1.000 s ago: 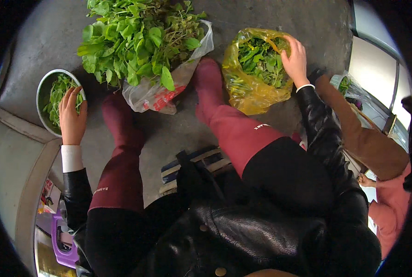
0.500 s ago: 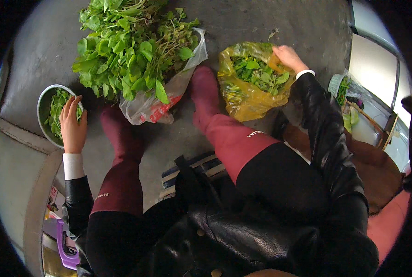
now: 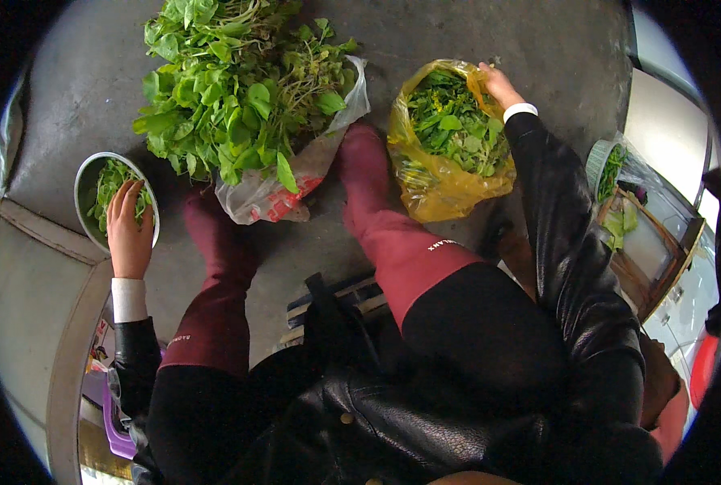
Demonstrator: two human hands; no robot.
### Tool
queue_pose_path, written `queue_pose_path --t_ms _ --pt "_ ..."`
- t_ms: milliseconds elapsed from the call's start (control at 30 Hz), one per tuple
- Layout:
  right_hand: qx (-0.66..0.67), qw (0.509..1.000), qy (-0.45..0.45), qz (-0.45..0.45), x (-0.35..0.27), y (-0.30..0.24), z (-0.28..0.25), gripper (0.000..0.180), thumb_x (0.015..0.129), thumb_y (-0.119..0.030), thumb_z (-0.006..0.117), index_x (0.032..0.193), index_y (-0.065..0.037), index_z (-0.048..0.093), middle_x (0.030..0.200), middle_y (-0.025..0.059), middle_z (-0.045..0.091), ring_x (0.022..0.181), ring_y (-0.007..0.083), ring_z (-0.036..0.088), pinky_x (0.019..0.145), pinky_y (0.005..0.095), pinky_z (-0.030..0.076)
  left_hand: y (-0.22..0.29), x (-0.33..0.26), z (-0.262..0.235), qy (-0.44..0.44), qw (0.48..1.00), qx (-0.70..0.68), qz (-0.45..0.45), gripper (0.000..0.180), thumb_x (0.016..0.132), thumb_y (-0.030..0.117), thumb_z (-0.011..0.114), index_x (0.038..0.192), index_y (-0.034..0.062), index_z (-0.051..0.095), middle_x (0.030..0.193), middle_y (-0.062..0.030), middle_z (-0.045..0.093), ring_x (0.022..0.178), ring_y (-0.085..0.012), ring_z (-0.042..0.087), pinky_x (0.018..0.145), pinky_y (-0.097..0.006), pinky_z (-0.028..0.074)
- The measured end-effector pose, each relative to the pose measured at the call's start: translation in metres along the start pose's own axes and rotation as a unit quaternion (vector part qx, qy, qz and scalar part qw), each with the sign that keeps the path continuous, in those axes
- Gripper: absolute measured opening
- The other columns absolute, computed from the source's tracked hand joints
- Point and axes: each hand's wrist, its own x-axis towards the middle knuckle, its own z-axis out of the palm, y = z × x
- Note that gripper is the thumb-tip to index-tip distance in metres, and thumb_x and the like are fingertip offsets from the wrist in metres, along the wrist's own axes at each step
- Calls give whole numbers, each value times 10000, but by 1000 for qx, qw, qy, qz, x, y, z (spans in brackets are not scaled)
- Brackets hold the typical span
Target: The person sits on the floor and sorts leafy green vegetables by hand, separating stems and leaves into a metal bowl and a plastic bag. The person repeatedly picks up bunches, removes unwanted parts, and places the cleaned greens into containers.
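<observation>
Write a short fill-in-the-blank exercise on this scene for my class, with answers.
1. The right hand is at the rim of a plastic bag coloured ____.
2. The left hand is at a bowl on the picture's ____ side.
3. From left to right, the leafy heap lies ____ the bowl and that bag.

Answers: yellow; left; between.
</observation>
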Motion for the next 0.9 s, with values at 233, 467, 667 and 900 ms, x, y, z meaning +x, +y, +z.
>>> queue_pose_path --t_ms 233,467,667,900 --pt "46 960 207 -182 -135 -137 -18 412 1056 -318 490 1218 2 693 1205 93 718 1159 147 629 1011 290 438 -4 -17 -8 38 999 -5 -13 434 905 108 641 1337 102 593 1393 -135 561 1300 -351 496 1106 -446 378" --pt "-142 956 -236 -96 -212 -115 -23 352 1025 -301 520 1250 -90 689 1276 79 682 1174 198 614 1004 343 466 9 -2 5 47 998 -38 13 438 923 83 628 1359 115 590 1415 -126 555 1310 -328 510 1093 -424 405" --pt "-327 930 -20 -168 -236 -188 8 307 865 -186 704 1160 -103 719 1143 168 687 974 334 691 889 404 533 12 -5 -5 83 995 -57 11 397 872 76 661 1268 113 647 1242 -125 644 1189 -319 579 1025 -412 443" --pt "-9 928 -164 -334 -224 -268 133 169 863 -192 716 976 -76 761 894 117 742 815 254 727 774 342 565 44 -9 -14 93 984 -151 -19 136 871 110 713 995 60 733 908 -87 724 834 -242 680 763 -356 528"
